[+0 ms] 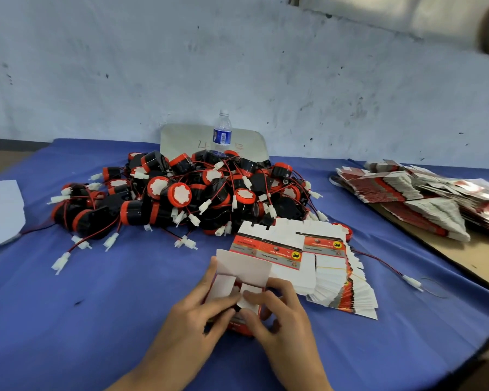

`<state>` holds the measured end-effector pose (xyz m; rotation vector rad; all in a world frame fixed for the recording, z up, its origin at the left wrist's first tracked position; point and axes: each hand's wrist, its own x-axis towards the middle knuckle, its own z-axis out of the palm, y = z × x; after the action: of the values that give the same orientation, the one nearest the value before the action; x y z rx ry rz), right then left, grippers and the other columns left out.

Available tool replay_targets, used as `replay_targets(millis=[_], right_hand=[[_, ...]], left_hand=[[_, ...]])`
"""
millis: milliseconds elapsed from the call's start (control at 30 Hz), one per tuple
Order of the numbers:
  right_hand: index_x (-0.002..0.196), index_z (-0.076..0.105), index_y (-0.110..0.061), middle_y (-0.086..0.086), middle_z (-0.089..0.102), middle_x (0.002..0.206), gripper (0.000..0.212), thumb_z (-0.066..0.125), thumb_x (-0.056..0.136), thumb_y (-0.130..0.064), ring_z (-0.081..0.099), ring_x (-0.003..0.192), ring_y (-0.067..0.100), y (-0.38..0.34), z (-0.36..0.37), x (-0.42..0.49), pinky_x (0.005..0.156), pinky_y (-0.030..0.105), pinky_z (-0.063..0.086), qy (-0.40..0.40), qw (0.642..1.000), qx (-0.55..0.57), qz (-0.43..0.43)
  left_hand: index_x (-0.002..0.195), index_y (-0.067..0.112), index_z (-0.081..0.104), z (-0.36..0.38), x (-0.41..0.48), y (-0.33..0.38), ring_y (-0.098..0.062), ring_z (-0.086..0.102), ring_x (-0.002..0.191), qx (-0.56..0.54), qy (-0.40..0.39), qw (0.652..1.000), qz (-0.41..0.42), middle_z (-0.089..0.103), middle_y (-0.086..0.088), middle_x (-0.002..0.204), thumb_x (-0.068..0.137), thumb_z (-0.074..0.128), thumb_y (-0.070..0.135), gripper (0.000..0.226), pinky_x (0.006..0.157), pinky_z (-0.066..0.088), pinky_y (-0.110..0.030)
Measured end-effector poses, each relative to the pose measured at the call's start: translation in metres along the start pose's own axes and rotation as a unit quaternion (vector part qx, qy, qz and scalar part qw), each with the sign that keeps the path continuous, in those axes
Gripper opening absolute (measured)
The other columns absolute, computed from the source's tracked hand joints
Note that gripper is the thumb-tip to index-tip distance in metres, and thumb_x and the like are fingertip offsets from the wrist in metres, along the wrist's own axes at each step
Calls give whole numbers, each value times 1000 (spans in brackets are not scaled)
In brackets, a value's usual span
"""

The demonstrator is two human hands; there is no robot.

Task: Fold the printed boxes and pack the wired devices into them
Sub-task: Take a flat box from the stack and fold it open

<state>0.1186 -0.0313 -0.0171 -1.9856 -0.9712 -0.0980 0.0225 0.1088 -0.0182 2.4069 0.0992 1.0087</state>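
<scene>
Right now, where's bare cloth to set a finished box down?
Bare blue cloth lies left of both hands, below the device pile. Right of the fanned flat boxes is another patch, crossed by one wire. The far middle is crowded.

The blue tabletop (68,306) carries a device pile (181,193) at 12 o'clock, flat boxes (336,280) at center, more box stacks (412,193) at 2 o'clock, white paper (0,210) at 9 o'clock.

A handwritten "4" and "13" mark the grey board (187,139) behind the bottle; box print is too blurred.
</scene>
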Motion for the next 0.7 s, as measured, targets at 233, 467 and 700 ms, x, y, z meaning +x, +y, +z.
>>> replay_targets(millis=[233, 467, 700], right_hand=[[100, 51, -52, -33, 42, 114, 33, 73, 83, -34, 56, 89, 3, 2, 3, -1, 76, 13, 45, -2, 999, 44, 19], [103, 50, -52, -34, 40, 116, 33, 71, 84, -36, 57, 85, 3, 2, 3, -3, 75, 17, 48, -4, 999, 36, 7], [97, 57, -49, -30, 44, 118, 26, 72, 84, -33, 53, 90, -5, 0, 0, -2, 77, 9, 42, -8, 999, 46, 9]], left_hand=[[88, 26, 69, 0, 1, 3, -4, 62, 89, -12, -20, 1000, -10, 47, -6, 142, 66, 85, -1, 38, 67, 45, -6], [83, 24, 77, 2, -4, -6, 21, 42, 120, -97, -10, 994, -55, 35, 17, 147, 78, 76, 1, 23, 85, 40, -2], [84, 23, 76, -3, -1, -7, 16, 31, 132, -92, -40, 995, -10, 26, 13, 152, 80, 75, 2, 21, 87, 38, -1]])
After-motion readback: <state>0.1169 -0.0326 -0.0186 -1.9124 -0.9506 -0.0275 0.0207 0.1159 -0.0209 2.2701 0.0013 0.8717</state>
